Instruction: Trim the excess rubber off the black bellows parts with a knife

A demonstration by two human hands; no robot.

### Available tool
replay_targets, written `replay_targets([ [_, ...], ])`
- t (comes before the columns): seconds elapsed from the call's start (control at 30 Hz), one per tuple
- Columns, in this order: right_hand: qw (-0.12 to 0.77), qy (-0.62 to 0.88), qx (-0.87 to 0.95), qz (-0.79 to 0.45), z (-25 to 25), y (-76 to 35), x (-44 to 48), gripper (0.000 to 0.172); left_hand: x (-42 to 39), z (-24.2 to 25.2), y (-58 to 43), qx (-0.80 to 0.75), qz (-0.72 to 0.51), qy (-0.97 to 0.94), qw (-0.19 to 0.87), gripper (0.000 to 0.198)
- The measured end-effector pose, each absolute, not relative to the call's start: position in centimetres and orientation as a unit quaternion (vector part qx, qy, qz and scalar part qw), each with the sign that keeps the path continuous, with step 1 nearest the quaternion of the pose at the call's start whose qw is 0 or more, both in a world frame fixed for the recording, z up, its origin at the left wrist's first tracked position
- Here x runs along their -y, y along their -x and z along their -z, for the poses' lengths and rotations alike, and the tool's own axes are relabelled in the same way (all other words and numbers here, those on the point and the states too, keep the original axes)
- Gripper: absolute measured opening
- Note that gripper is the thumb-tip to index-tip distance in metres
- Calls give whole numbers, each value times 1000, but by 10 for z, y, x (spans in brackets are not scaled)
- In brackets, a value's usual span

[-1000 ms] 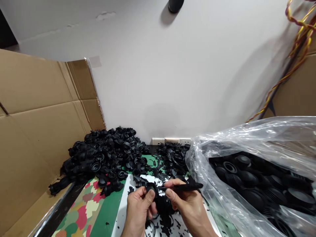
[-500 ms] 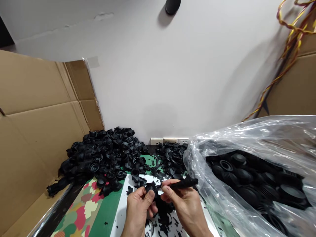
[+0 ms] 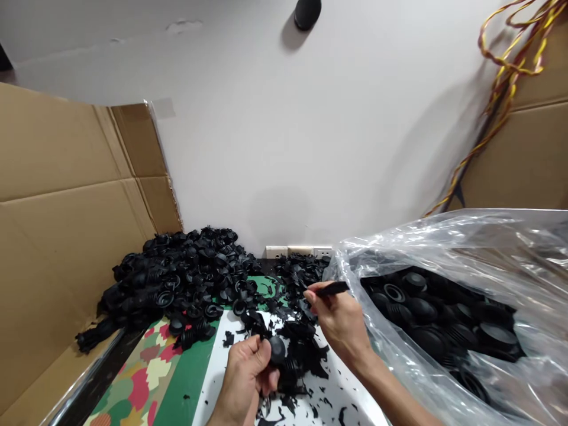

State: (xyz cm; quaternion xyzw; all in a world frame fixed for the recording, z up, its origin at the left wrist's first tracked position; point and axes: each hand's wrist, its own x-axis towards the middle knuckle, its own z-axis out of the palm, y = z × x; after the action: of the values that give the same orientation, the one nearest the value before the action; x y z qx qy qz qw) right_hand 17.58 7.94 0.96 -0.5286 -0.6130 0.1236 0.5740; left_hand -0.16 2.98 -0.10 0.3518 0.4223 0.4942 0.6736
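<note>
near, the left hand (image 3: 247,365) pinches a black part (image 3: 277,350) in its fingers, beside scraps (image 3: 314,355); firm support should help. farther right, the right hand (image 3: 342,322) clamps a slim tool (image 3: 333,289) in its fingers, best aimed clear of the left.

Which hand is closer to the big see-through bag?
Right. The right hand is close beside the plastic bag; the left hand is farther away, holding a black part.

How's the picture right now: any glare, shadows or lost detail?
In the head view, glare streaks the bag and soft shadows mark the wall; same view: the tool in the right hand looks nearly flat black, the piece in the left hand faintly shiny.
</note>
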Motion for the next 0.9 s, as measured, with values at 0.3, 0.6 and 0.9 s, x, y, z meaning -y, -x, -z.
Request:
replay_targets([
  [0.3, 533, 499, 522, -442, -12, -162, -42, 27, -31, -1, 3, -442, -507, -370, 641, 40],
  [0.6, 471, 501, 603, -405, -14, -140, -26, 12, -32, -2, -1, -447, -503, -414, 613, 43],
  [0.9, 471, 655, 550, -216, -7, -162, -42, 21, -31, -3, 0, -425, -516, -344, 660, 37],
])
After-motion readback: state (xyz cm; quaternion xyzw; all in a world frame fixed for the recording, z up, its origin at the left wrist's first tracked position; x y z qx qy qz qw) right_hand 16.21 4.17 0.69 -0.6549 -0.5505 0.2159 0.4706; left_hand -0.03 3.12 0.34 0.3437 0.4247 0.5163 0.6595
